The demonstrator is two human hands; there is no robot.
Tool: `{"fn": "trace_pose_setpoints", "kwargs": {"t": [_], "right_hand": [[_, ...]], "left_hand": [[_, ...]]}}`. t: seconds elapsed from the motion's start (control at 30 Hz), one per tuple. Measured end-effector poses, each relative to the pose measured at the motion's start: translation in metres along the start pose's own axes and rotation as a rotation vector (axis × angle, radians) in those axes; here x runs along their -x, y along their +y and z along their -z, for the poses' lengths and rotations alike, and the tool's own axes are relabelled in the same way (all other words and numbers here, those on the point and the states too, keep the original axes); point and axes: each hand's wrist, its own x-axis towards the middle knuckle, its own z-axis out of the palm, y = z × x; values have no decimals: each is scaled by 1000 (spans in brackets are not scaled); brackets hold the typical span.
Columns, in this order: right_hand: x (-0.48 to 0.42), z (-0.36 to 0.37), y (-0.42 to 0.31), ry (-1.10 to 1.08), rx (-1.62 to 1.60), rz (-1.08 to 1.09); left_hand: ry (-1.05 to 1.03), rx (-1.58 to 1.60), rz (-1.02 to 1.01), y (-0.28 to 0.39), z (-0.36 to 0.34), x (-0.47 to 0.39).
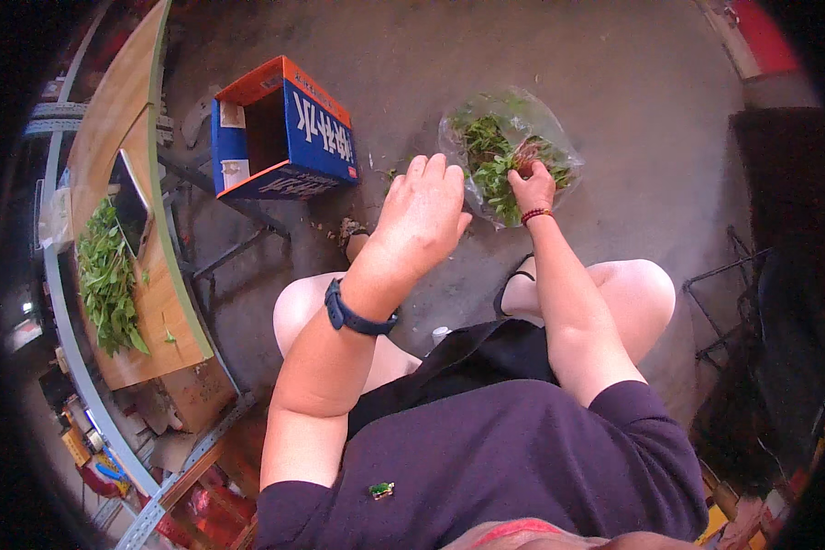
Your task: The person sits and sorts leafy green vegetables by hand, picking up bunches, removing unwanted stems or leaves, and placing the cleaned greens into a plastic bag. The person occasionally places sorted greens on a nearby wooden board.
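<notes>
A clear plastic bag [564, 141] of leafy green stems [489, 134] rests on the floor in front of me. My right hand [535, 189], with a red bead bracelet at its wrist, reaches to the bag and grips some of the greens near their reddish stems. To its left, my left hand [423, 210] is raised, back turned up and fingers bent down. Its palm and fingertips are hidden, so I cannot see whether it holds anything. Small green bits [389, 176] show just beyond its fingers.
A blue and orange cardboard box [320, 137] lies on its side, its mouth facing left. On a wooden board [172, 302] at the left are a pile of greens [106, 282] and a phone or tablet [134, 199]. A thin metal frame [711, 282] stands at the right.
</notes>
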Motion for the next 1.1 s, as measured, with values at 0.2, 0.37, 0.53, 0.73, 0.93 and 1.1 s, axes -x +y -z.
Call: {"fn": "trace_pose_setpoints", "kwargs": {"t": [0.2, 0.37, 0.53, 0.73, 0.93, 1.1], "right_hand": [[-20, 75, -42, -88, -89, 183], [-2, 136, -111, -176, -148, 389], [19, 169, -148, -271, -347, 474], [37, 162, -170, -177, -288, 650], [48, 159, -190, -297, -421, 634], [50, 158, -197, -228, -527, 684]], "left_hand": [[208, 134, -40, 4, -5, -24], [389, 409, -29, 6, -16, -51], [276, 1021, 53, 21, -11, -65], [236, 1384, -64, 41, -1, -56], [292, 1900, -155, 31, -16, -62], [283, 2135, -138, 24, -8, -69]]}}
